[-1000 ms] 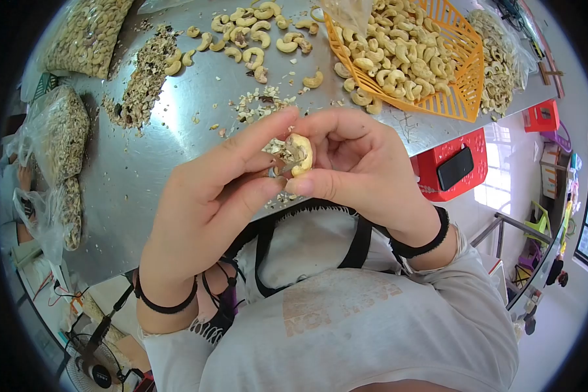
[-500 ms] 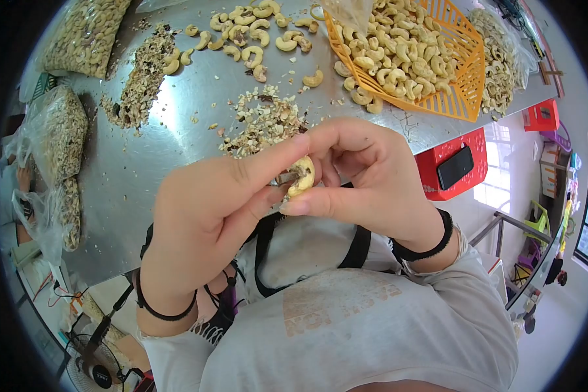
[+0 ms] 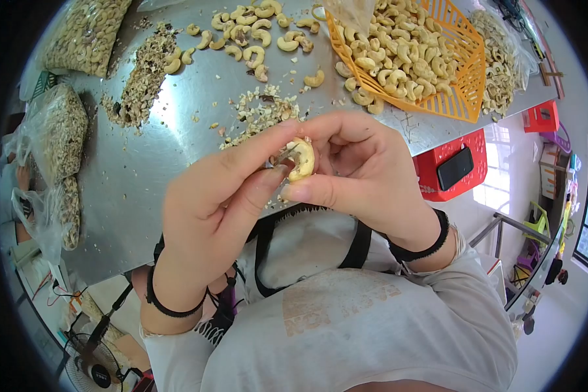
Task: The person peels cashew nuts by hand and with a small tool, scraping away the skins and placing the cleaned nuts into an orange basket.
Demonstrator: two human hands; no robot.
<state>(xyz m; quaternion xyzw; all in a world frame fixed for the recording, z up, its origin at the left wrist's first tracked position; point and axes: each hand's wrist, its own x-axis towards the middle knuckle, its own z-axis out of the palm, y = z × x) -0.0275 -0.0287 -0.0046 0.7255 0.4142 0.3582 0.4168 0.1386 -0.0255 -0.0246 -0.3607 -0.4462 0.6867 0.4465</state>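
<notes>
The right hand (image 3: 362, 166) pinched a curved, pale-yellow cashew kernel (image 3: 304, 159) between thumb and fingers, above the near edge of the shiny metal bench (image 3: 134, 209). The left hand (image 3: 219, 189) closed thumb and forefinger on a thin grey metal tool (image 3: 283, 156), mostly hidden, against the kernel. Whitish nut crumbs (image 3: 261, 112) lay just beyond; an orange slatted plastic basket (image 3: 465, 85) held cashews at the bench's right.
</notes>
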